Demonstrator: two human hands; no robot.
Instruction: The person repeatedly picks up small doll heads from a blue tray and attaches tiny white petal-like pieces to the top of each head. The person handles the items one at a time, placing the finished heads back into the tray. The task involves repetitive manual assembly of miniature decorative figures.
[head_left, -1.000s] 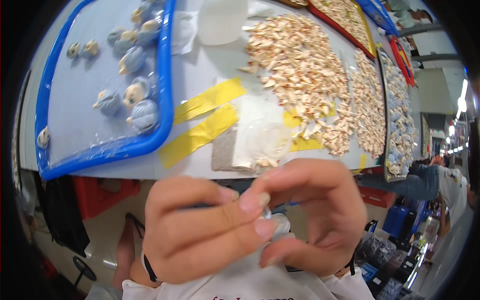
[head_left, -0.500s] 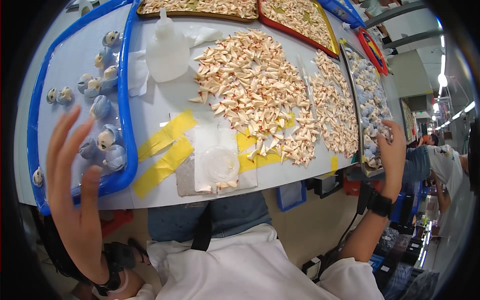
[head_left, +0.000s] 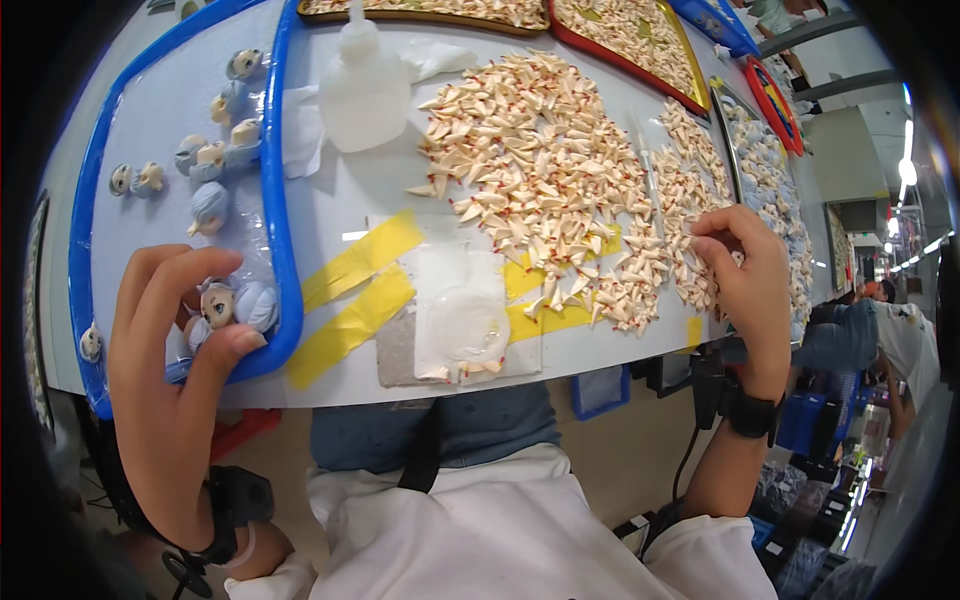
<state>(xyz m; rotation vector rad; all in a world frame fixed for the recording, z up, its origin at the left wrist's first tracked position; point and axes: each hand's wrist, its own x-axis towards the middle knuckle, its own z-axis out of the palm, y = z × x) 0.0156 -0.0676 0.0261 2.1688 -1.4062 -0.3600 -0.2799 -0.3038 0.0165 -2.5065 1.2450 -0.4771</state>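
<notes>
My left hand [head_left: 175, 350] reaches into the blue-rimmed tray [head_left: 285, 200] at the left. Its thumb and fingers are apart, on either side of a small doll head [head_left: 217, 303] with light blue hair; whether they touch it I cannot tell. My right hand [head_left: 748, 275] is over the right edge of the heap of small cream pointed pieces [head_left: 540, 160] with red tips. Its thumb and index finger come together in a pinch, and anything between them is too small to make out.
A translucent squeeze bottle [head_left: 365, 95] stands behind a round clear dish [head_left: 465, 330] on white paper. Yellow tape strips [head_left: 350, 320] cross the table. At the back are trays of cream pieces [head_left: 635, 40]; a metal tray of blue-grey parts [head_left: 765, 160] lies right.
My right hand has moved left from the blue-grey parts to the cream pieces, its fingers closing to a pinch. My left hand has curled around a doll head. The view has shifted slightly.
</notes>
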